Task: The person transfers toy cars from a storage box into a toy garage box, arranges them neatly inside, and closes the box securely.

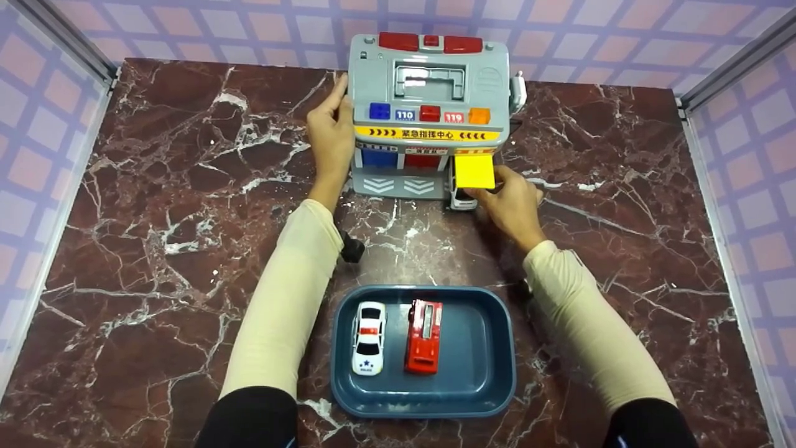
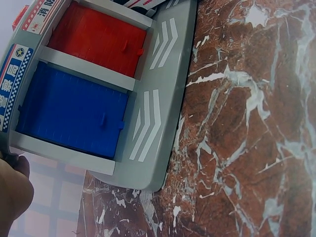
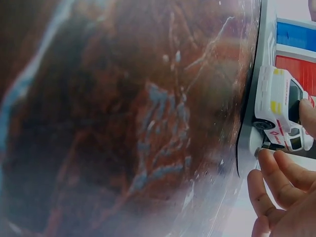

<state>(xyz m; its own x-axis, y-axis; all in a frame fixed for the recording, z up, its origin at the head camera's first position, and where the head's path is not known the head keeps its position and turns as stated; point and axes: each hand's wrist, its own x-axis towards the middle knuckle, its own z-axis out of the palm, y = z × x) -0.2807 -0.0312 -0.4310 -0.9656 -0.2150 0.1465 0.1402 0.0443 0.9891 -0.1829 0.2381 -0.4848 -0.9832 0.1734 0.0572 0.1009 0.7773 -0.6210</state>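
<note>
A grey toy emergency station [image 1: 373, 74] stands at the back, with a blue door [image 2: 74, 108], a red door [image 2: 98, 39] and a raised yellow door [image 1: 474, 172] in front. My left hand [image 1: 329, 140] rests against its left side, fingers pointing back along the wall; some fingertips are hidden. A white toy ambulance [image 3: 274, 96] with red and yellow markings sits partly inside the right bay, under the yellow door. My right hand [image 1: 513, 202] pinches the ambulance, its thumb against a window and the other fingers at the side.
Nearer me, a dark blue tray [image 1: 497, 398] holds a white toy police car [image 1: 369, 339] and a red toy fire engine [image 1: 424, 339]. Everything stands on a brown marble-patterned table [image 1: 186, 249], with checked panels [image 1: 280, 31] around the back and sides.
</note>
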